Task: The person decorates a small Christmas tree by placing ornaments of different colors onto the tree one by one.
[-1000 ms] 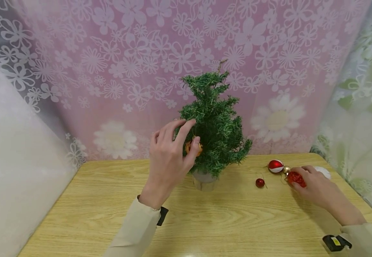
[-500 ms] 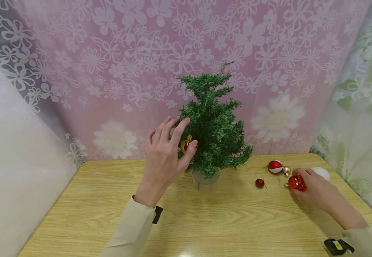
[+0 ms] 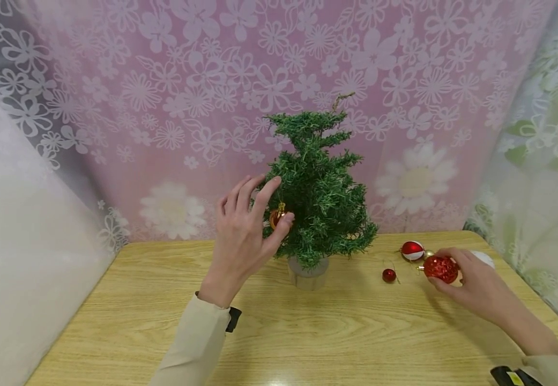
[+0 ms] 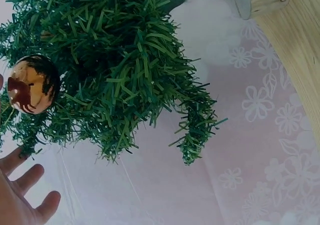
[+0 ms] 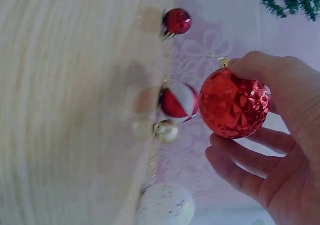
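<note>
A gold Christmas ball (image 4: 34,84) hangs at the left side of a small green artificial Christmas tree (image 3: 322,193). My left hand (image 3: 240,230) is beside it, fingers apart and loosely bent, the thumb partly covering the ball in the head view. Whether the thumb touches it I cannot tell. With my right hand (image 3: 481,289) I grip a large faceted red Christmas ball (image 5: 234,104) between thumb and fingers. The right wrist view shows it raised off the table, its gold cap free of the fingers.
A small dark red ball (image 3: 389,275), a red-and-white ball (image 3: 412,250), a small gold ball (image 5: 166,131) and a white ball (image 5: 167,205) lie at the right of the wooden table (image 3: 346,332). The tree's pot (image 3: 309,273) stands near the flowered curtain (image 3: 211,107).
My right hand has lifted the red ball from the table and brought it slightly left. The left hand has drawn back a little to the left, and the tree's branches have shifted.
</note>
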A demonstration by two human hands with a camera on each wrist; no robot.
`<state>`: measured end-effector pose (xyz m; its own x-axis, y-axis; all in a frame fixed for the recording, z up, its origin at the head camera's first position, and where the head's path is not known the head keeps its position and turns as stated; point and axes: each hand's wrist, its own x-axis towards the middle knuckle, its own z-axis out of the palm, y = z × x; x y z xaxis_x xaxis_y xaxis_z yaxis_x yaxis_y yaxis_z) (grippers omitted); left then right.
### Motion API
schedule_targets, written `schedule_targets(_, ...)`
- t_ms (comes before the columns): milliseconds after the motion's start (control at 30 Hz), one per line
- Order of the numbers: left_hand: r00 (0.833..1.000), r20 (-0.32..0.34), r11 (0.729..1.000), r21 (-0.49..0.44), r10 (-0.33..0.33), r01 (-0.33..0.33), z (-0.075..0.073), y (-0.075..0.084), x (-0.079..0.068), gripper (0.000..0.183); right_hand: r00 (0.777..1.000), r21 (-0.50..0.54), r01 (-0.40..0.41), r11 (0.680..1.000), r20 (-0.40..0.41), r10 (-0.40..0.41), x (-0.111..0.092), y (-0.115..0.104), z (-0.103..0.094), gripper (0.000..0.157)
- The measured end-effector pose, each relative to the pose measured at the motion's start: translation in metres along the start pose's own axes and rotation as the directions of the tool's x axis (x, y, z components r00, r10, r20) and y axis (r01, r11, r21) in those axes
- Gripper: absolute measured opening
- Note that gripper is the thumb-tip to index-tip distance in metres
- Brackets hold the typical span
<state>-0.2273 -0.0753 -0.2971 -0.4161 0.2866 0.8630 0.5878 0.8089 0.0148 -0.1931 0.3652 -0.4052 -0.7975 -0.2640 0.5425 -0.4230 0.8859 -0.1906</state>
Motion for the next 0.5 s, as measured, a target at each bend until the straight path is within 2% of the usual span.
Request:
schedule_targets(267,0.999,-0.010,0.999,-0.035,0.037,-0.037,0.002,-0.005,0.003,0.056,0.995,0.052,0.037,0.998,-0.098,-0.032,0.007,-0.025,-0.014,0.059)
schedule_targets(500,0.998,-0.013,0.998,-0.017,0.062,-0.062,0.003,-0.013,0.003,0.055,0.986,0.142,0.064,0.988,-0.161,-0.041,0.014,-0.047,-0.025,0.063)
